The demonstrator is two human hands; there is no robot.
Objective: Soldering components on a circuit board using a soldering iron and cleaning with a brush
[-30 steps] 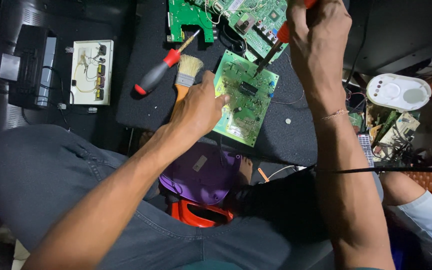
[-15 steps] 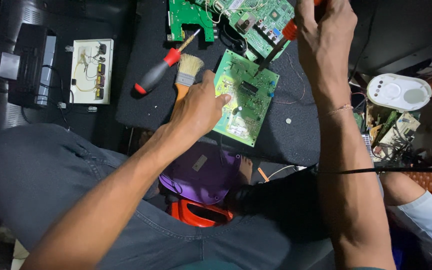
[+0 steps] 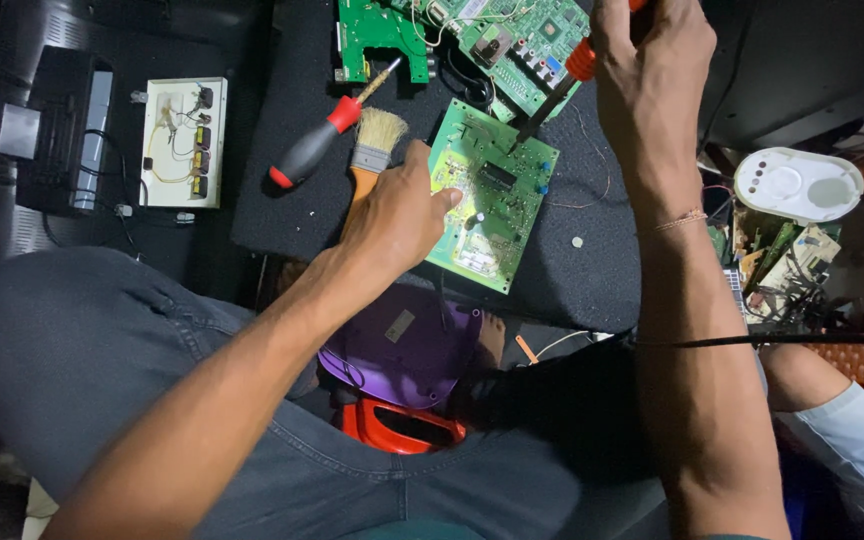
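While your left hand (image 3: 397, 215) presses flat on the near-left edge of the small green circuit board (image 3: 487, 200), fingers spread and pinning rather than gripping, your right hand (image 3: 652, 70) is clenched around a tool with an orange-red collar and dark shaft (image 3: 552, 90). Its tip comes down from that fist onto the board's far edge, close to the black chip. The board lies tilted on the dark mat (image 3: 282, 190). Just left of your left hand sits a paintbrush (image 3: 377, 140), partly tucked under your knuckles, and beyond it a red-and-black screwdriver (image 3: 317, 145). A bigger green board (image 3: 512, 35) sits right beside your right fist. Off to its right, well apart, there's a white oval gadget (image 3: 797, 185).
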